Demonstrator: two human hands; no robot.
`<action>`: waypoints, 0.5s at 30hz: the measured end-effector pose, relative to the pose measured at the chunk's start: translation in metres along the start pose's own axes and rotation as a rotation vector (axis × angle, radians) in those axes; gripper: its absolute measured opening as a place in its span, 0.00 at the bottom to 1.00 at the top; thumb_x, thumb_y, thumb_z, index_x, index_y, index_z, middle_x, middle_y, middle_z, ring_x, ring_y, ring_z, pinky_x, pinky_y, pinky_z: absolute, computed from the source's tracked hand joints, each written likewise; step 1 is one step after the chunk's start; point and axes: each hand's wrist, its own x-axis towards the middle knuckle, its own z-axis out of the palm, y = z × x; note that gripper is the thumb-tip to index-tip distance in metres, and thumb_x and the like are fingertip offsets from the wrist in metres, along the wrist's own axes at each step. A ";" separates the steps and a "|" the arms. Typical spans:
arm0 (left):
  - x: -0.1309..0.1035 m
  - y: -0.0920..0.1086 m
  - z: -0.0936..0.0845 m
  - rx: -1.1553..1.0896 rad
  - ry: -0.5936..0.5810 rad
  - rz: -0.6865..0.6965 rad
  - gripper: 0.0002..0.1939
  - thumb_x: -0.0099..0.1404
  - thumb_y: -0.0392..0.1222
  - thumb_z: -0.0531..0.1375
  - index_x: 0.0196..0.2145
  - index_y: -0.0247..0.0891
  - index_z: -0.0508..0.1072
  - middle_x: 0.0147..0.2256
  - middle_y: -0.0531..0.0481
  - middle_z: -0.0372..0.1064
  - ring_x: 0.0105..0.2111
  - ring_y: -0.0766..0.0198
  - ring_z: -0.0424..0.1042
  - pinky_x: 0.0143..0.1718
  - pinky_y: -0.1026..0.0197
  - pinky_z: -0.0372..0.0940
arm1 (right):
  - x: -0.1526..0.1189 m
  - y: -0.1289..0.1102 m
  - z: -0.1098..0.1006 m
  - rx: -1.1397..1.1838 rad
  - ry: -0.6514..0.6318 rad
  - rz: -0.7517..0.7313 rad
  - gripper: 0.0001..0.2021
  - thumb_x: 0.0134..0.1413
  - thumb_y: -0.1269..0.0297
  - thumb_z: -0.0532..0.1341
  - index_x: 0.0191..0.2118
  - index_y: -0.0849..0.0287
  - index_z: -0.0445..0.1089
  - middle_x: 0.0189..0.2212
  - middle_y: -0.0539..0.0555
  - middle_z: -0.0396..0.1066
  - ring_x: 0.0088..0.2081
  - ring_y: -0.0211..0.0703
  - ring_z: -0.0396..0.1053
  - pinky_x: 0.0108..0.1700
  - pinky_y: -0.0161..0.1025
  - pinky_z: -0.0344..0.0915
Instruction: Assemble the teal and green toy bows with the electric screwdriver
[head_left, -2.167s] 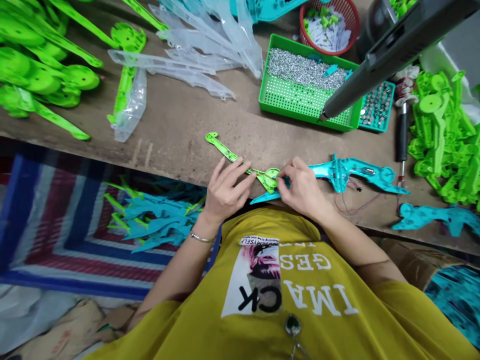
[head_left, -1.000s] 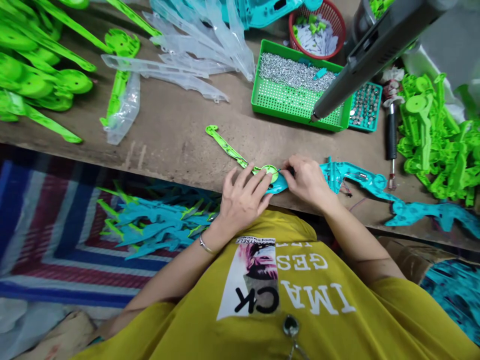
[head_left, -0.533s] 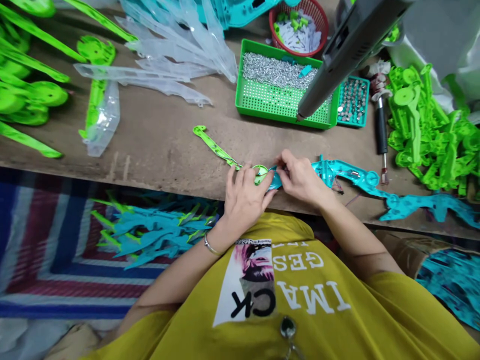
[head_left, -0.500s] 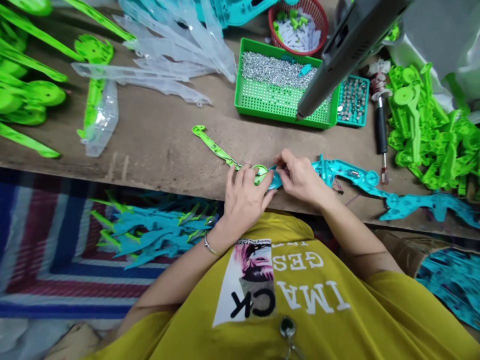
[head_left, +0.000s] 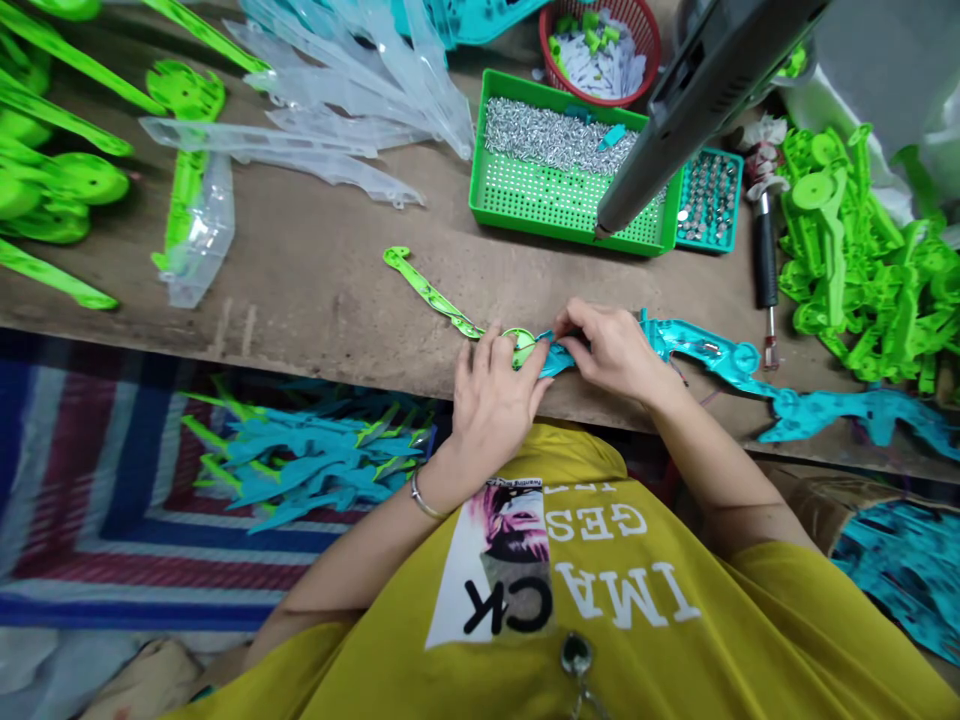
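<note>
A long plastic toy part lies along the bench's near edge, with a green arm (head_left: 431,292) to the left and a blue section (head_left: 556,360) under my hands. My left hand (head_left: 493,390) grips it near the round green joint (head_left: 520,345), fingers over the top and thumb at the near side. Thumb and fingertips of my right hand (head_left: 619,352) are pinched together just above the blue section; what is between them is too small to make out. Right of that hand, a blue plastic half-shell (head_left: 705,348) lies open side up, with thin wires near it.
Behind my hands stand a green basket (head_left: 555,232) of screws, a small blue tray (head_left: 727,240) of round metal pieces and a red basket (head_left: 652,50). A grey powered screwdriver (head_left: 675,110) hangs over the screws. Green parts (head_left: 825,240) are heaped right; clear plastic pieces (head_left: 345,175) lie left.
My right hand has shifted slightly right, its fingertips still pinched above the blue section. My left hand keeps its hold on the part. The view has tilted a little.
</note>
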 end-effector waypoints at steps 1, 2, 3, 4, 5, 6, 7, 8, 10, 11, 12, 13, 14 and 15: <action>0.000 0.001 0.000 -0.008 -0.004 -0.009 0.22 0.74 0.48 0.55 0.63 0.43 0.71 0.58 0.32 0.68 0.65 0.35 0.62 0.62 0.32 0.60 | 0.000 0.001 0.000 0.003 0.001 -0.007 0.09 0.62 0.70 0.55 0.45 0.60 0.70 0.40 0.58 0.77 0.43 0.49 0.74 0.44 0.40 0.60; 0.000 0.001 -0.001 -0.014 -0.005 -0.016 0.22 0.74 0.48 0.55 0.62 0.43 0.71 0.58 0.32 0.68 0.66 0.35 0.62 0.62 0.33 0.61 | 0.000 0.002 0.000 0.005 0.004 -0.016 0.09 0.62 0.70 0.55 0.45 0.60 0.70 0.40 0.58 0.77 0.43 0.49 0.74 0.44 0.40 0.60; 0.000 0.001 -0.001 -0.015 -0.002 -0.020 0.22 0.74 0.48 0.55 0.62 0.44 0.72 0.58 0.32 0.68 0.66 0.35 0.62 0.62 0.33 0.61 | 0.000 0.003 0.000 0.006 0.007 -0.025 0.09 0.61 0.70 0.55 0.44 0.59 0.70 0.40 0.57 0.77 0.43 0.48 0.74 0.44 0.39 0.60; 0.001 0.001 -0.001 -0.012 0.001 -0.023 0.22 0.74 0.48 0.55 0.61 0.44 0.72 0.58 0.32 0.68 0.66 0.35 0.62 0.62 0.34 0.61 | -0.001 0.004 -0.001 0.006 0.009 -0.033 0.09 0.61 0.70 0.55 0.44 0.59 0.71 0.40 0.57 0.77 0.43 0.48 0.74 0.44 0.39 0.60; 0.001 0.001 -0.001 -0.007 0.003 -0.024 0.21 0.74 0.49 0.55 0.61 0.44 0.72 0.58 0.32 0.68 0.66 0.35 0.62 0.62 0.34 0.61 | -0.001 0.005 -0.001 0.005 0.011 -0.040 0.09 0.61 0.70 0.56 0.44 0.59 0.71 0.40 0.57 0.77 0.43 0.48 0.74 0.44 0.39 0.60; 0.001 0.001 -0.001 -0.001 0.001 -0.024 0.21 0.74 0.49 0.55 0.61 0.45 0.73 0.58 0.33 0.68 0.66 0.35 0.62 0.62 0.34 0.61 | -0.001 0.006 -0.001 0.003 0.013 -0.048 0.09 0.62 0.70 0.56 0.44 0.59 0.71 0.40 0.57 0.77 0.42 0.48 0.73 0.44 0.39 0.60; 0.001 0.001 -0.001 0.005 -0.005 -0.023 0.21 0.74 0.49 0.55 0.60 0.45 0.73 0.58 0.33 0.68 0.66 0.36 0.62 0.62 0.34 0.62 | -0.002 0.007 -0.002 0.001 0.014 -0.056 0.09 0.62 0.70 0.56 0.44 0.59 0.71 0.40 0.57 0.77 0.42 0.48 0.73 0.44 0.39 0.61; 0.001 0.001 -0.002 0.008 -0.013 -0.022 0.21 0.74 0.49 0.55 0.60 0.45 0.73 0.58 0.33 0.68 0.66 0.36 0.62 0.61 0.34 0.62 | -0.003 0.009 -0.003 -0.003 0.013 -0.067 0.09 0.62 0.70 0.56 0.44 0.59 0.72 0.40 0.57 0.77 0.43 0.48 0.73 0.44 0.39 0.61; 0.001 0.002 -0.004 0.016 -0.038 -0.020 0.21 0.74 0.48 0.55 0.60 0.45 0.73 0.58 0.32 0.68 0.66 0.36 0.62 0.62 0.34 0.62 | -0.003 0.011 -0.004 -0.019 0.012 -0.093 0.09 0.63 0.69 0.56 0.43 0.60 0.73 0.39 0.58 0.76 0.42 0.48 0.72 0.44 0.40 0.61; 0.001 0.002 -0.005 0.025 -0.050 -0.021 0.21 0.74 0.48 0.55 0.61 0.45 0.73 0.58 0.32 0.68 0.67 0.36 0.61 0.62 0.35 0.62 | -0.004 0.012 -0.004 -0.032 0.012 -0.105 0.09 0.63 0.69 0.55 0.42 0.60 0.73 0.39 0.58 0.75 0.42 0.49 0.72 0.43 0.40 0.61; 0.001 0.003 -0.006 0.035 -0.062 -0.023 0.21 0.75 0.48 0.54 0.62 0.46 0.72 0.59 0.32 0.68 0.67 0.36 0.61 0.62 0.35 0.62 | -0.004 0.013 -0.004 -0.046 0.010 -0.114 0.10 0.64 0.70 0.55 0.41 0.61 0.74 0.38 0.59 0.74 0.41 0.49 0.71 0.43 0.40 0.60; 0.001 0.004 -0.007 0.046 -0.072 -0.028 0.21 0.75 0.47 0.54 0.62 0.47 0.72 0.59 0.32 0.68 0.68 0.37 0.60 0.62 0.35 0.61 | -0.004 0.014 -0.003 -0.060 0.009 -0.120 0.10 0.64 0.70 0.55 0.41 0.61 0.74 0.38 0.59 0.73 0.40 0.49 0.70 0.42 0.40 0.60; 0.001 0.005 -0.008 0.055 -0.081 -0.034 0.21 0.75 0.47 0.54 0.63 0.48 0.71 0.60 0.33 0.67 0.68 0.37 0.59 0.63 0.35 0.61 | -0.004 0.014 -0.003 -0.072 0.007 -0.125 0.10 0.64 0.70 0.55 0.41 0.61 0.74 0.38 0.59 0.72 0.40 0.48 0.70 0.41 0.40 0.59; 0.001 0.006 -0.009 0.062 -0.089 -0.041 0.22 0.75 0.47 0.54 0.63 0.49 0.71 0.60 0.33 0.67 0.69 0.38 0.58 0.63 0.35 0.61 | -0.004 0.014 -0.002 -0.085 0.001 -0.129 0.10 0.64 0.69 0.55 0.41 0.61 0.74 0.38 0.59 0.72 0.39 0.48 0.69 0.40 0.41 0.59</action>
